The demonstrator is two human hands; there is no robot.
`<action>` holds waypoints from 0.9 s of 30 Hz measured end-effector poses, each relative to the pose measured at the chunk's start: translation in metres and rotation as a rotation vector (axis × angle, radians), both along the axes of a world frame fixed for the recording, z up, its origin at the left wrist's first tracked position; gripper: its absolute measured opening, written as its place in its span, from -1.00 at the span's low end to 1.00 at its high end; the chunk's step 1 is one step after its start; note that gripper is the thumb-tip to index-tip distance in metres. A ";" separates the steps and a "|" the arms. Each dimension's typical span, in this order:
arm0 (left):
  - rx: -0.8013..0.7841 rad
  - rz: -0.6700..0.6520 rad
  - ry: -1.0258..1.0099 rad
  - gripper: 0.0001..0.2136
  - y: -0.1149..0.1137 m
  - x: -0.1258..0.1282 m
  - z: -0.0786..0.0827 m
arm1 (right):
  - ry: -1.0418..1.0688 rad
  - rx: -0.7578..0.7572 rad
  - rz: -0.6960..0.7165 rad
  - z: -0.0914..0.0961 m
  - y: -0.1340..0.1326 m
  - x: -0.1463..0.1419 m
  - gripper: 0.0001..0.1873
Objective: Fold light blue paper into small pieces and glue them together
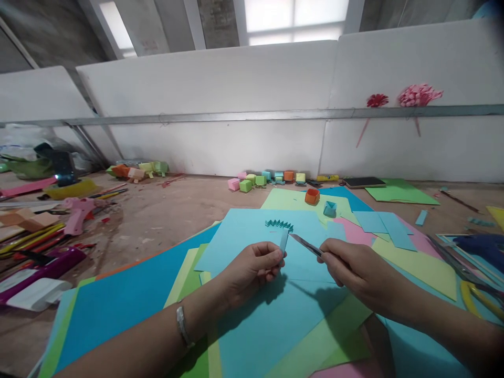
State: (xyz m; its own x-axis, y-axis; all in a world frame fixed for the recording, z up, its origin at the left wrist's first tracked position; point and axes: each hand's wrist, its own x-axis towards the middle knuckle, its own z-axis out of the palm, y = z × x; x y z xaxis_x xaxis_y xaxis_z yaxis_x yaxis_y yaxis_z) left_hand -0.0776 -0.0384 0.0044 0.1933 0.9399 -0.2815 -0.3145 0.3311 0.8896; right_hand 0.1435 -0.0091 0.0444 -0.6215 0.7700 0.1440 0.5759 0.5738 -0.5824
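Observation:
My left hand (268, 261) pinches a narrow light-blue paper strip (284, 240) upright between thumb and fingertips. In my right hand (346, 262) is a slim craft knife (306, 244) with a pointed silver blade, its tip close to the strip's upper end. Just behind the strip is a zigzag-folded blue paper piece (279, 224); whether it joins the strip I cannot tell. Both hands are above a light-blue paper sheet (252, 325), which lies on a stack of coloured sheets.
Small folded paper boxes, one orange (312, 197) and one blue (329, 209), stand behind the hands. Yellow-handled scissors (470, 299) lie at the right. A pink glue gun (79, 214) and other tools crowd the left. Paper cubes (246, 185) line the white wall.

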 end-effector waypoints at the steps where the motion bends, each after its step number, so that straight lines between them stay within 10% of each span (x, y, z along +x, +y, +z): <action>1: 0.002 0.004 0.017 -0.60 0.000 0.001 0.000 | 0.011 -0.017 -0.004 -0.001 0.000 0.000 -0.69; 10: 0.050 0.041 0.215 -0.66 -0.007 0.010 0.007 | 0.190 -0.207 -0.044 -0.022 -0.007 -0.006 -0.78; 27: 0.138 0.133 0.407 -0.80 -0.024 0.025 0.004 | 0.402 -0.059 -0.057 -0.023 -0.016 -0.017 -0.78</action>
State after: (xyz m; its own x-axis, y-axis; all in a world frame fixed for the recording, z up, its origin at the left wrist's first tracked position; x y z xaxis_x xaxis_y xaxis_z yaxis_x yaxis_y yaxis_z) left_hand -0.0524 -0.0620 0.0082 -0.0324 0.9832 -0.1795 0.0385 0.1806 0.9828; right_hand 0.1261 -0.0252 0.0214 -0.4809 0.8157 0.3216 0.3253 0.5066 -0.7984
